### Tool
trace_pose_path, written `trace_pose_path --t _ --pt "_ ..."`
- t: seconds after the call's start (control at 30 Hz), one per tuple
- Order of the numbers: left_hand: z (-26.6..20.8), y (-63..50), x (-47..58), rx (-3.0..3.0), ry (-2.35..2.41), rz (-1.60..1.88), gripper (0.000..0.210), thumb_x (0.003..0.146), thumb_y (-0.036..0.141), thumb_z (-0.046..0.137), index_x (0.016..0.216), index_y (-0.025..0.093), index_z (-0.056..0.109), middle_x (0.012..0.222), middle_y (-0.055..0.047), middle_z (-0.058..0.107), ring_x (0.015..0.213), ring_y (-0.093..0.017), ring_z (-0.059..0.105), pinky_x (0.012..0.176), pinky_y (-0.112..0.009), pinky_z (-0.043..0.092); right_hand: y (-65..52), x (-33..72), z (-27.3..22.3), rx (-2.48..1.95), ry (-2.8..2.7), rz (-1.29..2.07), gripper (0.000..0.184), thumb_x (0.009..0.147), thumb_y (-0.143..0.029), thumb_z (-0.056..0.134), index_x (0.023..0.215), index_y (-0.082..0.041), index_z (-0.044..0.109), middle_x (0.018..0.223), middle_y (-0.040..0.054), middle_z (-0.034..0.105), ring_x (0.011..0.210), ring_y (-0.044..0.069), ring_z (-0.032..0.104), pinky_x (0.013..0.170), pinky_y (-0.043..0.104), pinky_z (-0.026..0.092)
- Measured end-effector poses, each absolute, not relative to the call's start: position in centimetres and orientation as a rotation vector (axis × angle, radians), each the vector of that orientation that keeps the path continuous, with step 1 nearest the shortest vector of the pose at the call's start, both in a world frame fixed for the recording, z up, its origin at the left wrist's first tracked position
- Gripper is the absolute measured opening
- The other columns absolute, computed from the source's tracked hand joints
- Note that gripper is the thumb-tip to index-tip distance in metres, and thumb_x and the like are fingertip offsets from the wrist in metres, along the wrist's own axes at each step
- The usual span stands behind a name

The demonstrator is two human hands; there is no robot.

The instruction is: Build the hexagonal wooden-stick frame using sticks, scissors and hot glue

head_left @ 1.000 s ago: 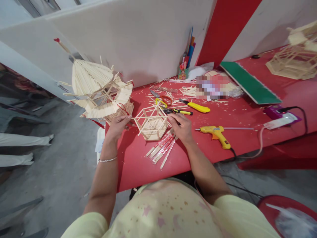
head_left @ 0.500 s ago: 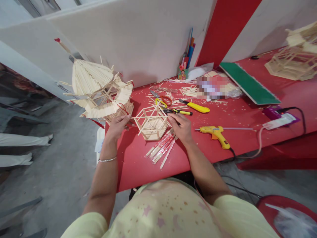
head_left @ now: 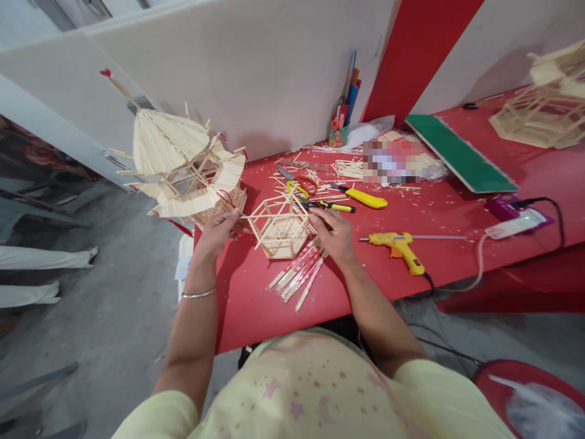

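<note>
A small wooden stick frame (head_left: 283, 238) with a six-sided slatted base stands on the red table between my hands. My left hand (head_left: 220, 230) is closed, with thumb and fingers pinching the end of a stick that juts from the frame's upper left corner. At the upper right corner, my right hand (head_left: 334, 231) pinches the frame's top rail; its fingertips are partly hidden. Wrapped chopsticks (head_left: 297, 274) in red-and-clear sleeves lie just in front of the frame. Behind it are black-and-yellow pliers (head_left: 336, 207) and scissors (head_left: 304, 185).
A tall pagoda-like stick model (head_left: 173, 164) stands at the left. A yellow glue gun (head_left: 400, 247) lies to the right, its cable over the table edge. Farther back are a yellow utility knife (head_left: 365, 197), loose sticks (head_left: 350, 169), a pen cup (head_left: 338, 135) and a green board (head_left: 461, 152).
Almost nothing differs. Both hands keep their pinch on the stick frame, with only a very slight shift of the left fingers.
</note>
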State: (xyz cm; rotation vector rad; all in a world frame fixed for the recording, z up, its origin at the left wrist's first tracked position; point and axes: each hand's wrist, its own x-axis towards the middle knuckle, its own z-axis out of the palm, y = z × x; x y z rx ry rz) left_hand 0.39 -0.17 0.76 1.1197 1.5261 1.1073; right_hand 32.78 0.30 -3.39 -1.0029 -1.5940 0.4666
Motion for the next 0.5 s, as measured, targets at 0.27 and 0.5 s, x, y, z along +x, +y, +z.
trace_pose_path --t 0.27,0.5 --pt "0.73 -0.19 0.41 1.13 1.506 1.088 0.059 0.08 0.073 0.073 0.091 0.016 0.078 0.08 -0.014 0.078 0.07 -0.022 0.074 0.049 -0.024 0.048 0.16 32.85 -3.24 -1.012 -1.57 0.49 0.031 0.103 -0.045 0.061 0.123 -0.027 0.077 0.112 0.0056 0.08 0.097 0.02 0.073 0.09 0.036 0.058" --pt "1.16 -0.4 0.6 1.136 1.546 1.085 0.062 0.078 0.075 0.073 0.094 0.015 0.077 0.078 -0.012 0.077 0.068 -0.02 0.073 0.051 -0.023 0.048 0.11 33.02 -3.11 -1.034 -1.529 0.536 0.036 0.107 -0.047 0.05 0.124 -0.027 0.076 0.112 0.006 0.08 0.1 0.021 0.075 0.096 0.038 0.058"
